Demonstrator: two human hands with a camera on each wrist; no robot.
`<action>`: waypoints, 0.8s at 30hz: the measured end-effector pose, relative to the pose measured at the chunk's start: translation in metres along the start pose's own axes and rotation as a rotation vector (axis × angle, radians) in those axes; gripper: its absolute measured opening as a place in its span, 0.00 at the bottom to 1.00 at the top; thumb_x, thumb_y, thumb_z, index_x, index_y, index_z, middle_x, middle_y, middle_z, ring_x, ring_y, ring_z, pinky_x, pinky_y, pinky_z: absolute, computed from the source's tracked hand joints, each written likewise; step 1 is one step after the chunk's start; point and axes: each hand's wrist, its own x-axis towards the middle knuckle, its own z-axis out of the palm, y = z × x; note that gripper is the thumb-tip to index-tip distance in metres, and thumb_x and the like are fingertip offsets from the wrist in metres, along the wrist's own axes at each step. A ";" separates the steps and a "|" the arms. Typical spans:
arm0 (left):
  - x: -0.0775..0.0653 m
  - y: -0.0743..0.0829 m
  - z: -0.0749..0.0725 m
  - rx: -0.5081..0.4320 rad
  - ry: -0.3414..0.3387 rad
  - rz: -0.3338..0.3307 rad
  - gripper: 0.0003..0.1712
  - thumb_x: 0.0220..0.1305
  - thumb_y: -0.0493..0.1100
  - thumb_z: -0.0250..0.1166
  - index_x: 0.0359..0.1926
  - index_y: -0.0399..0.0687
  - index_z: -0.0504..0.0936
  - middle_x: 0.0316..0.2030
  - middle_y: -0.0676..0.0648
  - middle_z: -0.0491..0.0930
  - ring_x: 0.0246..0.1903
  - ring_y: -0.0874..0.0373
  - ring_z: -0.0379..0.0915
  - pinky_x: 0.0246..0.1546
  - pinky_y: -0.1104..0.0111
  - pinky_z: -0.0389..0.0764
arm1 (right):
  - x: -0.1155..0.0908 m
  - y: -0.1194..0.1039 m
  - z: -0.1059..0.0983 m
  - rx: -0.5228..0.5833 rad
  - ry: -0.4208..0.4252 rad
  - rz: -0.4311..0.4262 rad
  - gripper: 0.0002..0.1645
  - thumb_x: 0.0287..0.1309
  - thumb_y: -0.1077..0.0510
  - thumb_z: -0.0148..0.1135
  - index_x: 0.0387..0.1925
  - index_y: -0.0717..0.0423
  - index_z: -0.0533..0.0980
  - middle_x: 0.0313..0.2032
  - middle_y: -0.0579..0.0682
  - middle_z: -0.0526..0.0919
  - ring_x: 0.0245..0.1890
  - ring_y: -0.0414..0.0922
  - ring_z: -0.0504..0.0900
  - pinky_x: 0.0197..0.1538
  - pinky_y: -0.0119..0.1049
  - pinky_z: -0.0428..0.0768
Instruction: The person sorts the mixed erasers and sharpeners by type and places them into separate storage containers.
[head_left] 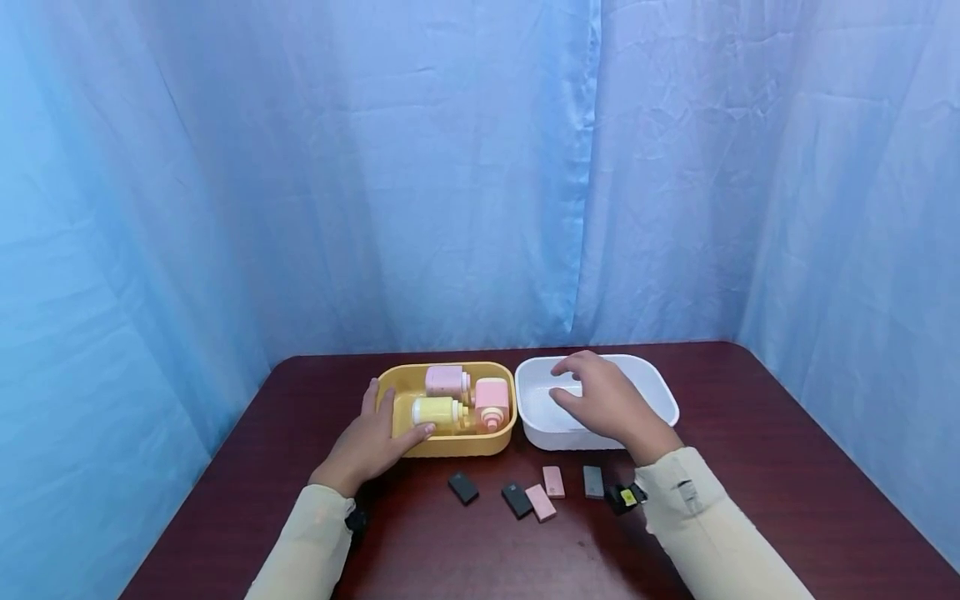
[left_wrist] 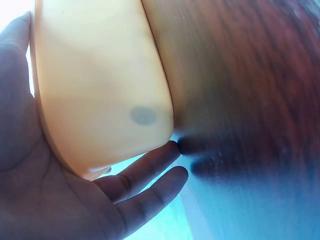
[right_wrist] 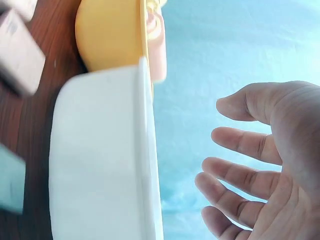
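Note:
My left hand [head_left: 371,442] holds the left end of a yellow plastic bin [head_left: 457,447], its thumb along the front rim. The left wrist view has the fingers round the corner of the bin wall [left_wrist: 100,75]. Inside lie a light pink bottle [head_left: 446,381], a yellow bottle [head_left: 433,410] and a pink bottle [head_left: 492,395], each with a stepped pump-like top. Over the white plastic bin [head_left: 570,438] hovers my right hand [head_left: 603,400], holding nothing. Its fingers are loosely bent and apart from the bin wall [right_wrist: 100,160] in the right wrist view.
In front of the bins, small flat blocks lie on the dark red table [head_left: 420,558]: a black block [head_left: 463,488], another black block [head_left: 517,501], a pink block [head_left: 541,503], a second pink block [head_left: 553,482] and a grey block [head_left: 593,482]. Blue curtains [head_left: 450,183] surround the table.

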 end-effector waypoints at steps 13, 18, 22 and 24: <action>0.000 0.001 0.000 -0.001 0.007 0.008 0.71 0.57 0.86 0.54 0.82 0.40 0.47 0.83 0.39 0.32 0.64 0.37 0.74 0.60 0.44 0.79 | -0.022 0.063 -0.024 -0.032 0.124 0.081 0.21 0.65 0.54 0.66 0.56 0.60 0.81 0.62 0.64 0.78 0.64 0.64 0.74 0.66 0.65 0.70; 0.000 0.000 -0.001 -0.011 0.015 0.005 0.71 0.56 0.85 0.56 0.82 0.41 0.47 0.83 0.39 0.33 0.64 0.38 0.73 0.60 0.44 0.79 | -0.025 0.090 -0.025 -0.016 0.161 0.151 0.26 0.65 0.55 0.65 0.62 0.62 0.77 0.67 0.67 0.72 0.69 0.67 0.67 0.69 0.68 0.64; 0.000 0.001 -0.001 -0.011 0.009 0.006 0.71 0.57 0.85 0.56 0.83 0.42 0.47 0.83 0.39 0.33 0.64 0.38 0.73 0.60 0.44 0.78 | -0.028 0.108 -0.023 0.011 0.141 0.180 0.34 0.64 0.55 0.66 0.69 0.64 0.71 0.73 0.69 0.66 0.72 0.68 0.63 0.70 0.68 0.61; 0.000 0.002 -0.001 -0.011 0.008 0.006 0.70 0.57 0.85 0.56 0.83 0.42 0.47 0.83 0.39 0.33 0.64 0.38 0.73 0.61 0.44 0.78 | -0.029 0.114 -0.021 0.041 0.110 0.192 0.38 0.64 0.55 0.66 0.72 0.64 0.67 0.75 0.69 0.62 0.74 0.68 0.61 0.71 0.68 0.61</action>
